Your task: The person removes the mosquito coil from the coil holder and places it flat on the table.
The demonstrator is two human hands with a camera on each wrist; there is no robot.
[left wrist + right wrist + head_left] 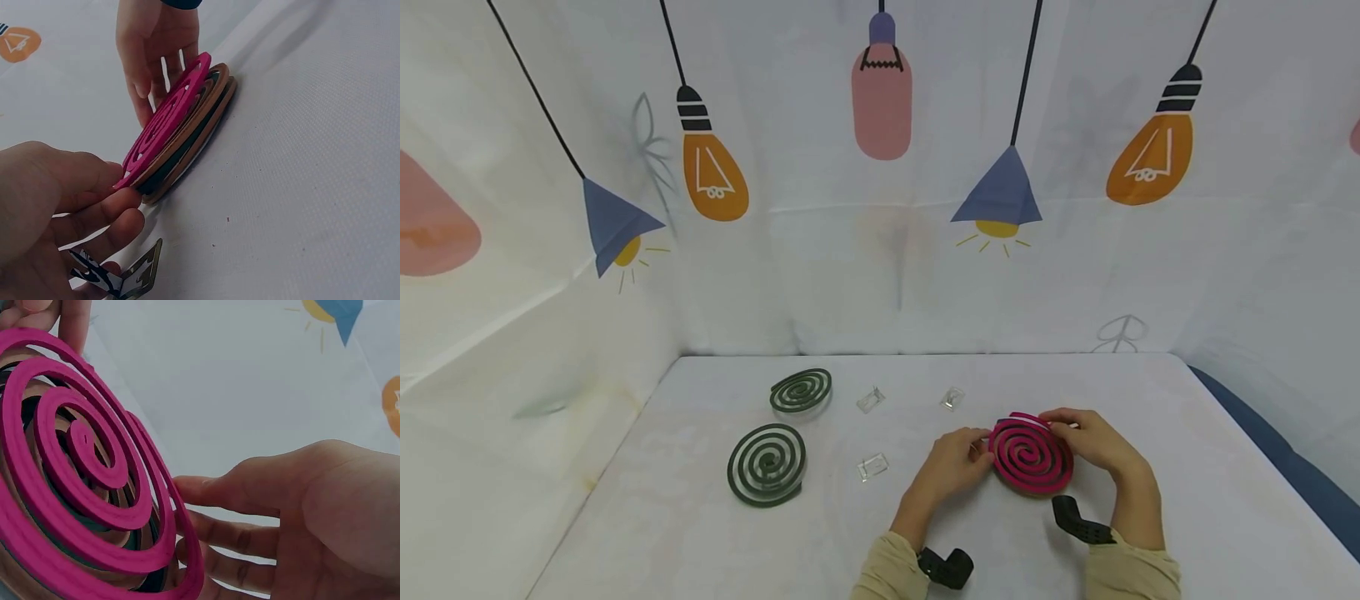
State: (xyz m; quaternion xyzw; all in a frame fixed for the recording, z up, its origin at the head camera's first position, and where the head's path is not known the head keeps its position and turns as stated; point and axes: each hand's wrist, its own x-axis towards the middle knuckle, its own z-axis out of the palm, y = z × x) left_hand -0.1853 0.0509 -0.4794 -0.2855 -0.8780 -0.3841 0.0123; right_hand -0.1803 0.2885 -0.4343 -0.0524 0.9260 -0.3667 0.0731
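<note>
A pink mosquito coil [1028,454] lies on top of a stack of brown and dark green coils [199,139], tilted in the wrist views. At the stack's left edge, my left hand [953,467] pinches the pink coil between thumb and finger. A small folded metal coil stand [128,275] shows by that hand's lower fingers; whether they hold it I cannot tell. My right hand [1093,437] has its thumb on the pink coil's far right edge, with the fingertips [187,553] partly hidden behind the coil.
Two green coils, a near one [767,465] and a far one [801,390], lie on the left of the white table [700,550]. Several small metal stands [872,467] are spread across the middle. A white printed cloth [850,275] hangs behind the table.
</note>
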